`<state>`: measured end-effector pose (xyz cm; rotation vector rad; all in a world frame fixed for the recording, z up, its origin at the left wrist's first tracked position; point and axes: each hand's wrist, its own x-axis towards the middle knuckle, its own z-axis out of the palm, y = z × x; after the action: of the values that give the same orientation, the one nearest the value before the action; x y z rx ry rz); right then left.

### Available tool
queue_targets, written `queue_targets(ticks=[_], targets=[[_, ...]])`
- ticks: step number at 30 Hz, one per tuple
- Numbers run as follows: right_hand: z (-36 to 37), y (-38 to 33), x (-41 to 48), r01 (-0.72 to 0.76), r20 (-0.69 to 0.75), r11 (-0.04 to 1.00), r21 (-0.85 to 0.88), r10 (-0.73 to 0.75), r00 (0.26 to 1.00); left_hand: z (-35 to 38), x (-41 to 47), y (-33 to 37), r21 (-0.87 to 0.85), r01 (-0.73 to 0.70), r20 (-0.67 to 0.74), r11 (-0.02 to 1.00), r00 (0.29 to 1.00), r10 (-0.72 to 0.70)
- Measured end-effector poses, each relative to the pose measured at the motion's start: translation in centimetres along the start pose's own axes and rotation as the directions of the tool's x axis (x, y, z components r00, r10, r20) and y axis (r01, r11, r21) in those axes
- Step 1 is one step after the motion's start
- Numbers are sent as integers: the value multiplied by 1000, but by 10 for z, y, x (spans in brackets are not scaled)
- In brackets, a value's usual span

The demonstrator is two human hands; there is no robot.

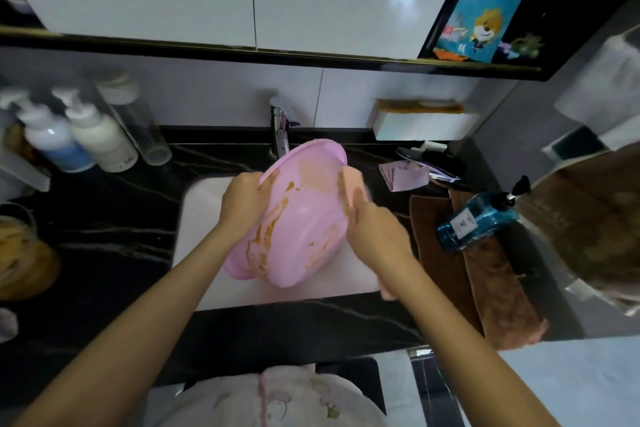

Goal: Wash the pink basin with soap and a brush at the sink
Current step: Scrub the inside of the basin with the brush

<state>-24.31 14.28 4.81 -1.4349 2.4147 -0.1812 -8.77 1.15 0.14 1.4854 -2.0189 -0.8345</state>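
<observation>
**Pink basin tilted between both hands over the sink**

We are holding the round pink plastic basin [301, 215] tilted on its edge over the white rectangular sink [201, 218], with its brown-smeared inside facing up toward us. Our left hand [242, 201] is gripping the basin's upper left rim, fingers curled over the edge. Our right hand [377, 232] is sitting at the opposite rim, fingers closed round a peach-coloured flat scrubber [351, 187] and pressing it against the inner wall. A chrome tap [280, 135] is standing just behind the basin.
</observation>
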Motion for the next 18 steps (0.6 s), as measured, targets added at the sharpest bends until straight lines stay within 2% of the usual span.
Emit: queue_targets(ticks=[2, 3, 4, 5, 6, 7, 9, 11, 13, 15, 18], targets=[[9, -17, 0, 129, -71, 991, 31, -126, 989, 7, -2, 6, 7, -27, 31, 1000, 999, 27], [11, -19, 14, 145, -121, 988, 61, -137, 983, 8, -1, 9, 12, -27, 27, 1000, 999, 26], [15, -19, 28, 123, -172, 982, 145, -98, 980, 9, 2, 8, 19, -18, 15, 1000, 1000, 18], [18, -15, 40, 100, -201, 943, 317, -36, 979, 8, 5, 5, 23, 0, -1, 1000, 1000, 0], [20, -9, 48, 78, -202, 836, 543, 40, 979, 7, 9, 2, 30, 18, -16, 999, 1000, -17], [26, 0, 51, 42, -166, 663, 748, 125, 978, 5, 12, -1, 44, 30, -24, 999, 999, -29], [36, 19, 46, -71, -34, 341, 937, 292, 956, 3, 18, -4, 60, 31, -29, 998, 999, -29], [47, 34, 34, -220, 133, 146, 965, 450, 883, 2, 21, -5, 54, 23, -37, 998, 999, -21], [63, 45, 22, -349, 297, -2, 937, 527, 796, 0, 24, -7, 23, 8, -42, 1000, 999, -7], [80, 43, 8, -433, 396, -45, 900, 498, 771, -1, 28, -13, 5, -9, -49, 1000, 999, 9], [98, 24, -8, -471, 455, -64, 880, 400, 795, -3, 32, -17, -6, -29, -58, 1000, 998, 29]])
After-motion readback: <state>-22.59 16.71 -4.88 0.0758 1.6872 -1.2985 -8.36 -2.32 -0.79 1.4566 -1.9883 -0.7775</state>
